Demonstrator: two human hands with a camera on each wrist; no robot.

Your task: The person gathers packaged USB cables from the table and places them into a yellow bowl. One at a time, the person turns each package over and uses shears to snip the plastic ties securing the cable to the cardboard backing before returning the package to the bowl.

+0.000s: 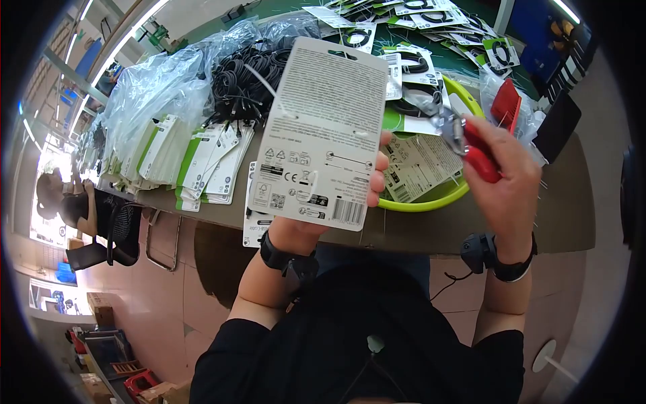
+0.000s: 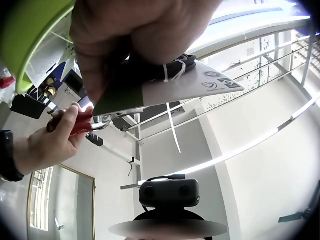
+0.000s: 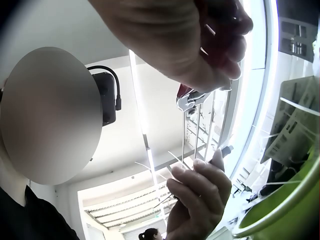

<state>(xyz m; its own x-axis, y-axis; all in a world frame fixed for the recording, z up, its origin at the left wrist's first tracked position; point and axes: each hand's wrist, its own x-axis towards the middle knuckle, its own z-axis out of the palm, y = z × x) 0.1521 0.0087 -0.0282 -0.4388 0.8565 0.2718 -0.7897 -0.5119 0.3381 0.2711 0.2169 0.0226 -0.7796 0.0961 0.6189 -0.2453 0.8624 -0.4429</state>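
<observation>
In the head view my left hand (image 1: 379, 176) holds up a white printed card (image 1: 323, 135), back side toward the head camera. The left wrist view shows that hand (image 2: 140, 30) gripping the card (image 2: 200, 84) and a black tied cable (image 2: 180, 67) on its front; a white tie end sticks out below. My right hand (image 1: 505, 182) grips red-handled pliers (image 1: 480, 161) just right of the card, their metal head toward it. In the right wrist view the metal head of the pliers (image 3: 189, 101) is above my left hand (image 3: 197, 197).
A yellow-green basket (image 1: 431, 203) with carded cables stands behind my hands. Further left lie stacked cards (image 1: 214, 165), a heap of black cables (image 1: 245, 84) and clear plastic bags (image 1: 158, 81). More carded cables (image 1: 437, 17) cover the back. A person (image 1: 77, 205) sits far left.
</observation>
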